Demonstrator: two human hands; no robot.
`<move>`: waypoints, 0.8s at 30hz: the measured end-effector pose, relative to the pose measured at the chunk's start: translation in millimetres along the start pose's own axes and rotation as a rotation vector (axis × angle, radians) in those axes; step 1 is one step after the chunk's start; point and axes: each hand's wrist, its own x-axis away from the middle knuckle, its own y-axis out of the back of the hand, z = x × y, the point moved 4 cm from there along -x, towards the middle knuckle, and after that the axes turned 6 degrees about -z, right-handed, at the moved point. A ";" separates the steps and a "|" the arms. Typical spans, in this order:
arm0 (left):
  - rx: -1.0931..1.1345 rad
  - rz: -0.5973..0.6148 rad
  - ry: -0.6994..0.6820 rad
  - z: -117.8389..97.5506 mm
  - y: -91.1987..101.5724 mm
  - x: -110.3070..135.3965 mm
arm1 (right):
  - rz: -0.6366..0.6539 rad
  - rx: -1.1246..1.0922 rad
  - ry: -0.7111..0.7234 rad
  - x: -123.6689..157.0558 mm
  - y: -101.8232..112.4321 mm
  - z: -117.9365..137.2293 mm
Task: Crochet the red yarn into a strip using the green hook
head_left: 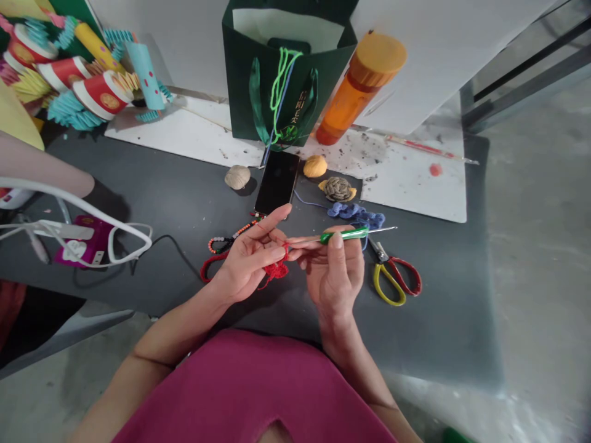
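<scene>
Magenta top [258, 387] occupies lower centre. Left hand [247, 258], index finger extended, pinches red crochet work [277, 269] mid-frame; right hand [336, 271], fingers curled, grips green-handled hook [356, 233], long axis near-horizontal, one metal end pointing rightward.

Craft workspace, desk [443, 320], crochet hook [354, 234], scissors [394, 271]

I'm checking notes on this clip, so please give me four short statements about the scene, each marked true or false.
1. The right hand holds a green-handled hook. True.
2. The left hand holds a blue crochet piece. False: it holds a red crochet piece.
3. The scissors lie to the right of both hands. True.
4. The orange bottle stands left of the green paper bag. False: it stands to the right.
</scene>
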 end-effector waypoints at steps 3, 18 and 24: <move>-0.005 0.011 -0.005 0.4 0.1 0.1 | 0.015 0.006 0.035 -0.7 0.2 0.2; 0.103 0.081 0.073 2.7 -6.7 0.0 | 0.062 0.041 -0.017 -3.8 4.8 -4.3; 0.112 0.079 0.091 2.0 -8.8 0.8 | 0.064 -0.067 -0.198 -0.4 2.8 -1.7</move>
